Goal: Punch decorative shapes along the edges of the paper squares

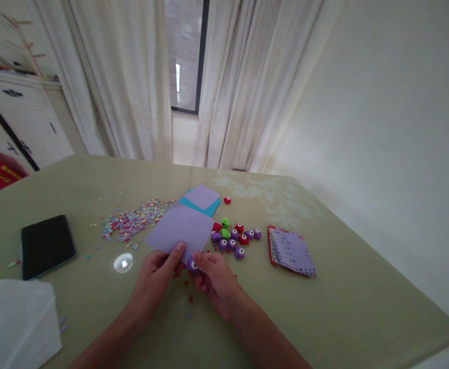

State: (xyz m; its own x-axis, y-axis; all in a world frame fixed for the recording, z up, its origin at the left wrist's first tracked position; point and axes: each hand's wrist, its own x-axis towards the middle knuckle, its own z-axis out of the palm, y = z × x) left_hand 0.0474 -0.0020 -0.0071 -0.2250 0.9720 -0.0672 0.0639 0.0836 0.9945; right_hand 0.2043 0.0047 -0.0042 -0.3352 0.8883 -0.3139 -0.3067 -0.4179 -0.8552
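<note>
My left hand grips a lilac paper sheet by its near edge, thumb on top. At the sheet's near right corner, my right hand has its fingers closed on a small purple craft punch with a white and black round top. The paper's corner meets the punch; whether it sits inside the slot is hidden by the fingers. Just beyond lie several more punches in purple, red and green. Behind the held sheet, another lilac sheet rests on blue paper.
Colourful punched paper bits are heaped on the table. To the right lies a stack of punched sheets. A black tablet and white tissue-like sheet are at left. One red punch sits apart.
</note>
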